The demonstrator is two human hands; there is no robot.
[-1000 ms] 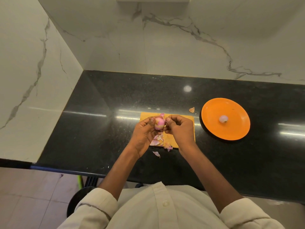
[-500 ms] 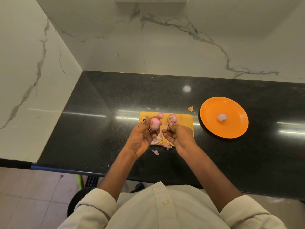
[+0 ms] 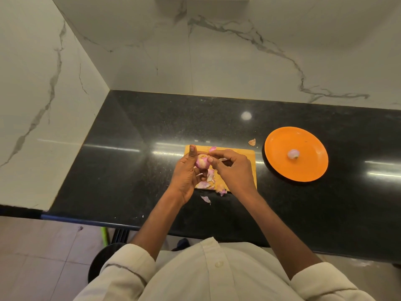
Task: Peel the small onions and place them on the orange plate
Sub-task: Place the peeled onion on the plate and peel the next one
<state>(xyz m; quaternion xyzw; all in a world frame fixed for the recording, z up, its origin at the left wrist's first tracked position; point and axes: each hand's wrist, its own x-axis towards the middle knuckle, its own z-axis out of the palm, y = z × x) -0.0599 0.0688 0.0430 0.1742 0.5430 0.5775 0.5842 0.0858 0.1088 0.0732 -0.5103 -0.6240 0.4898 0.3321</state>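
Head cam: left hand [image 3: 184, 177] grips small onion [image 3: 201, 162], axis unclear; right fingers [image 3: 210, 160] pinch its skin

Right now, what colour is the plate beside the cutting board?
Bright orange; the plate shows best in the head view, with one peeled onion on it.

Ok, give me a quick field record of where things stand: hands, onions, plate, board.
left hand: holds an onion over the board
right hand: pinches skin at the top of that onion
plate: orange, right of the board, one peeled onion on it
board: wooden, peels on it
counter: black, stray peel pieces beside the board
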